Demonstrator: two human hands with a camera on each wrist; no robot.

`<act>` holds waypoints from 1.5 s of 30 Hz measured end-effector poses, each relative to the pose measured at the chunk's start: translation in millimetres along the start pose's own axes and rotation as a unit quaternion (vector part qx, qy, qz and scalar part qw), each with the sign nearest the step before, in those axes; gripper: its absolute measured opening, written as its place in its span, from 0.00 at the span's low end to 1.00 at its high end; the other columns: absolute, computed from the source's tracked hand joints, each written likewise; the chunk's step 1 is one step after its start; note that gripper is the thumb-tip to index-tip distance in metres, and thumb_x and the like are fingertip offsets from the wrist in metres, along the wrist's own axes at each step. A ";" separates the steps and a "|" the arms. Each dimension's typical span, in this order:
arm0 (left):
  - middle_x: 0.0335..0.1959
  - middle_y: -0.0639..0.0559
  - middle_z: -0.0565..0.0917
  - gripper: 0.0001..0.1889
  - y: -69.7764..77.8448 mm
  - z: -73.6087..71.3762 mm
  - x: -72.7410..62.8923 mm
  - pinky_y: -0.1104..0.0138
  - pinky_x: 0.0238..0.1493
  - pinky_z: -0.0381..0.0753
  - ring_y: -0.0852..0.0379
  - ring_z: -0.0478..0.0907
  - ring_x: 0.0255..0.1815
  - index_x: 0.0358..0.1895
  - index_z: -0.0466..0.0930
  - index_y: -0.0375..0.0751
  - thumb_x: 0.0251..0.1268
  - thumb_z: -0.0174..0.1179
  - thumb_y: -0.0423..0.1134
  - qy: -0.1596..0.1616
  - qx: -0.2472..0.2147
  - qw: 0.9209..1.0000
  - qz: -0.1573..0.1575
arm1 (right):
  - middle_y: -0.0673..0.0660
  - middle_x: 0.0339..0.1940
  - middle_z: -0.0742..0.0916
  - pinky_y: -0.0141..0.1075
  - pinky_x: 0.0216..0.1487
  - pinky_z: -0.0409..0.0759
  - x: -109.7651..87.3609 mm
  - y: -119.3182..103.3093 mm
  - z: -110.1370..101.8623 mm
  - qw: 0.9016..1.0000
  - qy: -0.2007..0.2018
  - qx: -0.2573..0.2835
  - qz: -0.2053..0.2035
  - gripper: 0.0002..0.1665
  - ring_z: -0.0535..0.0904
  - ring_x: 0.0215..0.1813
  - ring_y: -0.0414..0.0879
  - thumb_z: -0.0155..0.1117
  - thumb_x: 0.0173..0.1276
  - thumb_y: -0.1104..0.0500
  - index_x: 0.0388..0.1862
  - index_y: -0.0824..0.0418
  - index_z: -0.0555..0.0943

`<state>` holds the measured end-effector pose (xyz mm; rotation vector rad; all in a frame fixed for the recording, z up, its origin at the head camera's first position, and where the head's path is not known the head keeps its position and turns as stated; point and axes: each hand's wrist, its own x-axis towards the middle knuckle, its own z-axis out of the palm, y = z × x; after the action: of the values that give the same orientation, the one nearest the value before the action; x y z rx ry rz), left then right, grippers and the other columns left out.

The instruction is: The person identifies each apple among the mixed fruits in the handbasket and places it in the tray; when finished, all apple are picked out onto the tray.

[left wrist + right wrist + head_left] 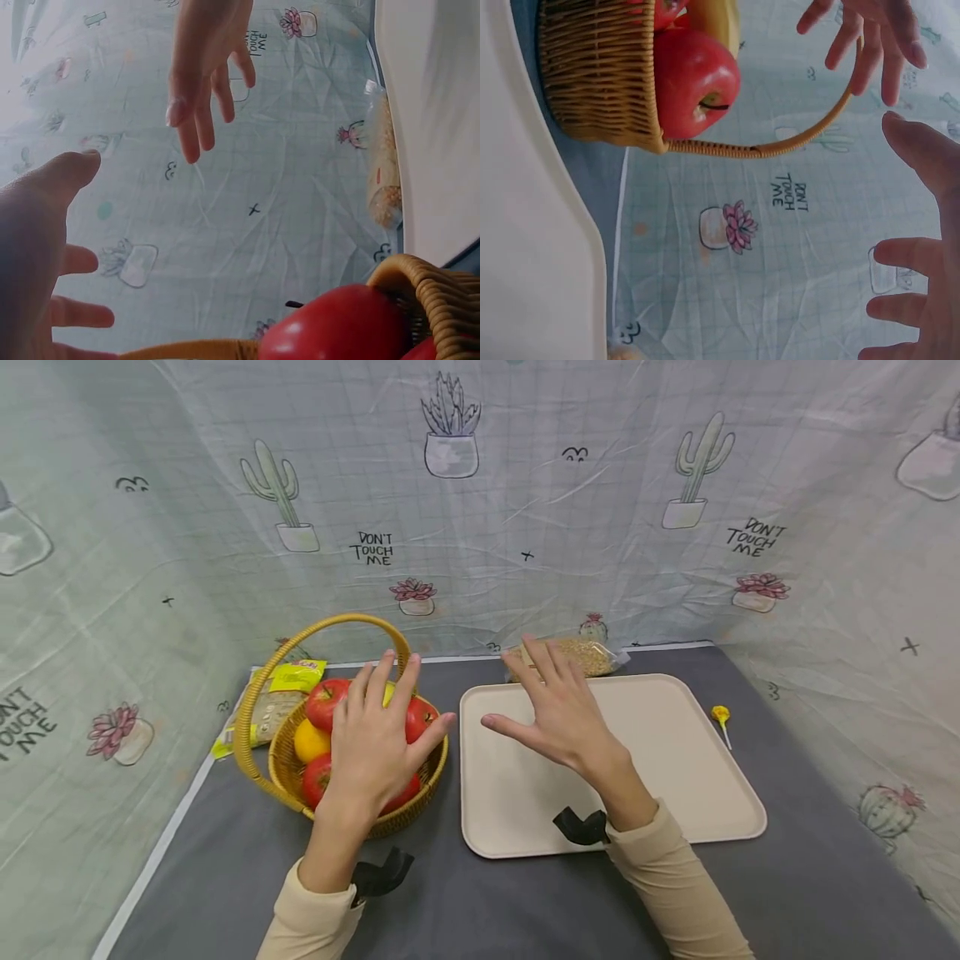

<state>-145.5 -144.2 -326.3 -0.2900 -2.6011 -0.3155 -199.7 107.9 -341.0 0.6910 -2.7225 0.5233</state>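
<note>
My left hand (372, 735) hovers over a wicker basket (408, 814) with its fingers spread, holding nothing. Several red apples (326, 703) and an orange-yellow fruit (311, 741) fill the basket, and the hand hides part of them. In the right wrist view a yellow fruit (724, 22) lies behind a red apple (694, 82). Fingers apart and grasping nothing, my right hand (558, 714) is held above the left part of a cream tray (645, 768). Both hands appear raised clear of the things below them.
Behind the tray lies a clear bag of grain-like pieces (588, 656). A yellow-labelled bag (281, 702) sits behind the basket on the left. To the tray's right is a yellow lollipop (721, 717). Printed curtains (510, 510) enclose the grey table (480, 910). The basket's tall handle (243, 727) leans left.
</note>
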 end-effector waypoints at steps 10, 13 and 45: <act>0.70 0.36 0.72 0.38 -6.2 -15.6 -6.2 0.39 0.61 0.72 0.33 0.70 0.65 0.74 0.67 0.45 0.64 0.62 0.59 0.102 -0.022 0.994 0.030 | 0.56 0.83 0.58 0.60 0.80 0.48 10.6 -16.9 5.2 1.000 0.011 0.019 -0.020 0.53 0.49 0.83 0.62 0.58 0.61 0.24 0.80 0.46 0.61; 0.66 0.36 0.75 0.36 -9.5 -19.9 -7.5 0.41 0.59 0.75 0.33 0.74 0.61 0.71 0.70 0.42 0.63 0.64 0.55 0.145 -0.029 0.988 0.047 | 0.56 0.83 0.59 0.60 0.80 0.48 13.4 -20.9 7.8 0.999 0.011 0.024 -0.026 0.54 0.51 0.83 0.63 0.61 0.60 0.24 0.80 0.47 0.61; 0.38 0.36 0.87 0.24 -38.0 -17.1 -75.9 0.54 0.37 0.76 0.38 0.80 0.33 0.48 0.86 0.32 0.69 0.56 0.52 0.335 -0.060 0.939 0.043 | 0.56 0.80 0.65 0.56 0.73 0.67 36.5 -40.1 51.6 0.994 -0.029 0.092 -0.050 0.57 0.60 0.80 0.55 0.68 0.57 0.28 0.80 0.50 0.60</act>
<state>-83.0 -196.0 -356.3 -0.2765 -1.8956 -0.4530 -219.7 39.3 -363.2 0.8965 -2.6997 0.7463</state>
